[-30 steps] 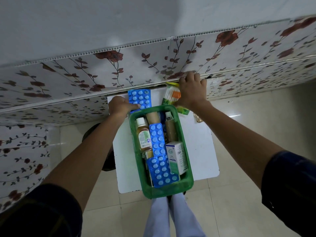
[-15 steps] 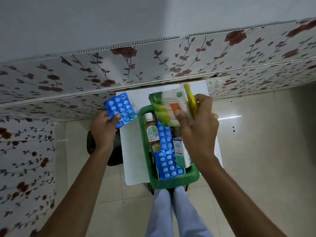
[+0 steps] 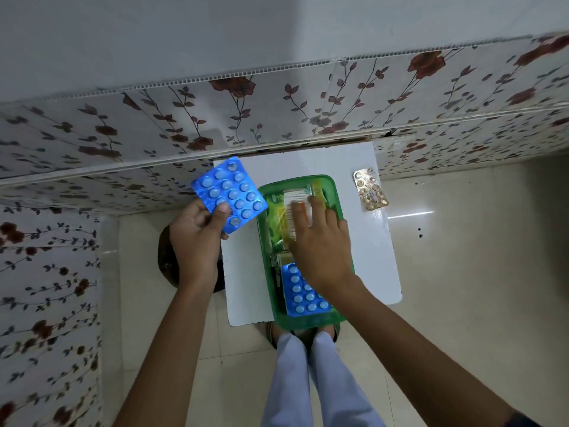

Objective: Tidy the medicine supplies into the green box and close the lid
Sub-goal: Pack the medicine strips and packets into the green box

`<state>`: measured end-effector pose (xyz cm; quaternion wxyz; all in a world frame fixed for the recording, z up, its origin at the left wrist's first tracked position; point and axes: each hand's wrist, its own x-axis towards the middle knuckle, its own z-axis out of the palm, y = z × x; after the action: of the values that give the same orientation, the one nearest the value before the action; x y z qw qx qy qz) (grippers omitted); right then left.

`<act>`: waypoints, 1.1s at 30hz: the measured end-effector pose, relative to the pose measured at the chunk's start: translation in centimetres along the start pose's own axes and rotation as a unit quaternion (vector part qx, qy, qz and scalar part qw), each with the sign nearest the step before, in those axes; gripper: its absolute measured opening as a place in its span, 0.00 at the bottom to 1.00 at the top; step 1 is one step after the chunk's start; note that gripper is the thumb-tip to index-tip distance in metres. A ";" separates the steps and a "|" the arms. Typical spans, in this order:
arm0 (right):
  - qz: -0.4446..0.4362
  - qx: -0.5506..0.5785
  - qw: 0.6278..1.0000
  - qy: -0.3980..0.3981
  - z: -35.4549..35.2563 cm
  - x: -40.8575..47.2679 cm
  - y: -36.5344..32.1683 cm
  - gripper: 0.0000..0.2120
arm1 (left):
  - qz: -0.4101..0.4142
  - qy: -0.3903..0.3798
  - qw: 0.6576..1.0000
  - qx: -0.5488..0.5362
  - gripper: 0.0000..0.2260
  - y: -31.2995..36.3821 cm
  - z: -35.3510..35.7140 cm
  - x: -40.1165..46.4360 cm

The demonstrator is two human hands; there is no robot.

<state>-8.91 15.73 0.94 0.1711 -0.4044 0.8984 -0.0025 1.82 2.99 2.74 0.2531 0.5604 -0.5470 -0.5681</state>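
The green box (image 3: 308,322) stands open on a small white table (image 3: 243,288), full of medicine items. My right hand (image 3: 320,245) lies flat inside it, fingers spread, pressing on a green and yellow packet of cotton swabs (image 3: 289,208) at the far end. A blue blister pack (image 3: 303,295) lies in the near end of the box. My left hand (image 3: 195,238) holds another blue blister pack (image 3: 229,195) above the table's left edge, left of the box. A gold blister pack (image 3: 370,190) lies on the table at the far right. No lid is in view.
The table stands against a wall (image 3: 277,97) with a flower pattern. A dark round stool (image 3: 167,260) shows under my left hand. My legs (image 3: 314,380) stand below the table on a pale tiled floor (image 3: 462,272).
My right hand has brought the swab packet down from above the box into its far end. My left hand has carried the blue blister pack a little to the right, towards the box.
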 end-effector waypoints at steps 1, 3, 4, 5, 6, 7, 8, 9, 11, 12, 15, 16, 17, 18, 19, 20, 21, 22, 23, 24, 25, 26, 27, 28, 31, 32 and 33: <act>0.016 -0.008 1.000 0.005 0.1 0.2 -0.4 0.35 | -0.003 -0.022 1.000 0.009 0.06 0.1 0.2 -0.4; 0.014 0.001 1.000 0.014 -0.4 0.6 -0.6 0.34 | -0.012 -0.067 0.997 0.046 0.03 0.1 0.3 -1.3; -0.005 0.023 1.000 0.017 -0.7 0.8 -0.3 0.31 | -0.021 -0.091 0.994 0.065 0.02 0.1 0.3 -1.9; -0.024 0.067 0.997 0.013 -1.2 0.9 0.4 0.28 | -0.029 -0.116 0.990 0.077 0.04 0.2 0.4 -2.5; -0.034 0.123 0.992 0.018 -1.7 1.0 1.2 0.26 | -0.042 -0.140 0.986 0.080 0.07 0.2 0.4 -2.9; -0.028 0.180 0.982 0.044 -2.2 0.9 2.2 0.24 | -0.060 -0.161 0.982 0.085 0.09 0.1 0.5 -3.4; -0.009 0.228 0.971 0.078 -2.6 0.7 3.3 0.25 | -0.077 -0.180 0.976 0.098 0.11 0.1 0.6 -3.8; 0.019 0.258 0.960 0.109 -2.9 0.5 4.3 0.26 | -0.091 -0.199 0.968 0.120 0.11 0.1 0.7 -4.2; 0.090 0.265 0.949 0.148 -3.1 0.3 6.4 0.27 | -0.128 -0.243 0.945 0.180 0.11 -0.1 1.1 -5.0; 0.121 0.253 0.947 0.158 -2.9 0.6 7.3 0.26 | -0.144 -0.269 0.927 0.217 0.11 -0.2 1.4 -5.4; 0.186 0.201 0.951 0.140 -1.3 3.0 10.2 0.19 | -0.156 -0.319 0.868 0.347 0.11 -0.7 2.3 -6.2; 0.202 0.186 0.955 0.113 -0.5 4.0 10.8 0.18 | -0.149 -0.320 0.852 0.387 0.12 -0.8 2.5 -6.3; 0.219 0.179 0.956 0.082 0.0 4.9 11.1 0.19 | -0.133 -0.313 0.841 0.421 0.14 -1.0 2.6 -6.3; 0.233 0.177 0.955 0.052 0.5 5.6 11.2 0.20 | -0.114 -0.305 0.832 0.449 0.17 -1.1 2.7 -6.2; 0.240 0.174 0.955 0.033 0.9 6.1 11.2 0.21 | -0.094 -0.294 0.826 0.472 0.21 -1.2 2.8 -6.2; 0.239 0.171 0.955 0.026 1.3 6.4 11.0 0.22 | -0.076 -0.277 0.822 0.492 0.24 -1.2 2.7 -6.2; 0.236 0.170 0.956 0.025 1.6 6.6 10.9 0.23 | -0.058 -0.255 0.820 0.510 0.26 -1.1 2.7 -6.2; 0.233 0.175 0.956 0.028 1.9 6.7 10.7 0.24 | -0.041 -0.232 0.820 0.521 0.27 -1.0 2.6 -6.1; 0.234 0.184 0.954 0.030 2.1 6.7 10.6 0.24 | -0.023 -0.213 0.821 0.528 0.26 -0.9 2.6 -6.0; 0.240 0.194 0.951 0.028 2.4 6.9 10.6 0.24 | -0.006 -0.201 0.819 0.537 0.24 -0.7 2.5 -5.9; 0.248 0.201 0.947 0.024 2.5 6.9 10.6 0.24 | 0.014 -0.194 0.813 0.550 0.21 -0.5 2.5 -5.9; 0.259 0.205 0.944 0.015 2.6 7.1 10.6 0.25 | 0.033 -0.191 0.802 0.566 0.19 -0.3 2.6 -6.0; 0.267 0.208 0.941 0.002 2.6 7.1 10.6 0.27 | 0.049 -0.193 0.788 0.582 0.17 -0.3 2.6 -6.0; 0.271 0.208 0.940 -0.011 2.6 7.3 10.7 0.28 | 0.060 -0.200 0.774 0.598 0.16 -0.3 2.8 -6.1; 0.284 0.201 0.937 -0.034 2.4 7.6 10.8 0.33 | 0.072 -0.216 0.756 0.614 0.14 -0.4 3.2 -6.0; 0.284 0.205 0.936 -0.035 2.3 7.5 10.8 0.32 | 0.078 -0.208 0.768 0.601 0.15 -0.4 3.3 -6.1; 0.281 0.212 0.936 -0.028 1.9 7.4 10.7 0.28 | 0.092 -0.185 0.794 0.572 0.15 -0.3 3.3 -6.1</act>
<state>-20.64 17.86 -4.68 0.2716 -0.0901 0.9489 -0.1330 0.41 9.69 3.90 -0.1685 0.4339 -0.8575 -0.2190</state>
